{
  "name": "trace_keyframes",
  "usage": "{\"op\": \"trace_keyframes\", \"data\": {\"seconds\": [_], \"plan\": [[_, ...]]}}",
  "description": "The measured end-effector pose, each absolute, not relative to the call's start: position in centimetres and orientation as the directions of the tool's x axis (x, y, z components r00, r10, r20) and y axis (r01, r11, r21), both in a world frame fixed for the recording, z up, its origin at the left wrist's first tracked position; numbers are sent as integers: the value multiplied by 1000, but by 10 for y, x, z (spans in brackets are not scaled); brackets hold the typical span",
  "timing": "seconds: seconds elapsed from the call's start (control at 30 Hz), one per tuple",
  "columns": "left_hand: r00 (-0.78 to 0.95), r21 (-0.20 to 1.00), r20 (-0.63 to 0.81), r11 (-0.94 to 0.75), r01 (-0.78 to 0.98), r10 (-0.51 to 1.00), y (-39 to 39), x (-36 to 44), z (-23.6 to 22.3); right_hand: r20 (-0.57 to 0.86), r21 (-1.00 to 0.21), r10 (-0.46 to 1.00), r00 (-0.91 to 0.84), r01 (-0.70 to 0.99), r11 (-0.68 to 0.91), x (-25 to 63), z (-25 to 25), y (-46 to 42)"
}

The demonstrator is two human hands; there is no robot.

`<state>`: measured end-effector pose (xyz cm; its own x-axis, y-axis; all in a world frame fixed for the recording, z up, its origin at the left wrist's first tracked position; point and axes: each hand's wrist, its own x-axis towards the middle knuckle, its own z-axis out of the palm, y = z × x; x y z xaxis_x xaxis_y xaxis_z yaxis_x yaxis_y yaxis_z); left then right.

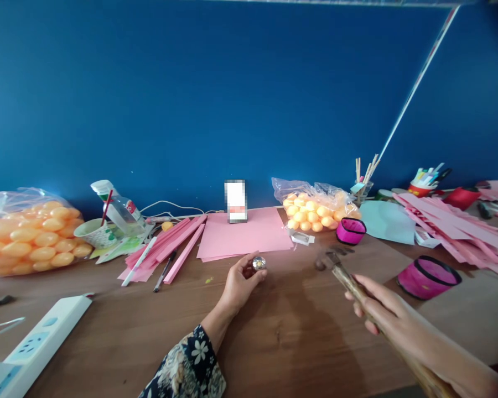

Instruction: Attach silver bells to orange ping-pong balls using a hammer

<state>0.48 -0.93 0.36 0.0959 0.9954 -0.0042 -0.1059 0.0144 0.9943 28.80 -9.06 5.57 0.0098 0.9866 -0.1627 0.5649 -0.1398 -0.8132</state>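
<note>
My left hand (pixel 237 288) rests on the wooden table, its fingers closed round a small shiny silver ball-like object (pixel 259 263) with a yellowish spot on top. Held up to the right, a hammer (pixel 345 279) with a worn wooden handle is gripped in my right hand (pixel 384 305). The hammer's dark head is blurred and apart from the silver object. Just beyond my left hand lie pink paper sheets (pixel 249 243). A magenta black-rimmed ring-shaped holder (pixel 429 278) stands beside my right hand, and a smaller one (pixel 351 232) sits farther back.
A white power strip (pixel 52 337) lies front left. Bags of orange balls stand left (pixel 37 243) and back right (pixel 311 213). Pink strips (pixel 166 246), a pen (pixel 165 272) and a paper cup (pixel 94 233) are left. More pink strips (pixel 460 235) lie right. A blue wall (pixel 232 99) closes the back.
</note>
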Motion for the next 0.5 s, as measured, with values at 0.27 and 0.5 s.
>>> {"op": "trace_keyframes", "data": {"seconds": [0.27, 0.5], "plan": [[106, 999, 24, -27, 29, 994, -12, 5, 5, -181, -914, 968, -174, 394, -100, 224, 94, -103], [141, 998, 54, -50, -25, 989, -13, 6, 9, -197, -919, 937, -289, 387, -74, 199, 94, -94]]}}
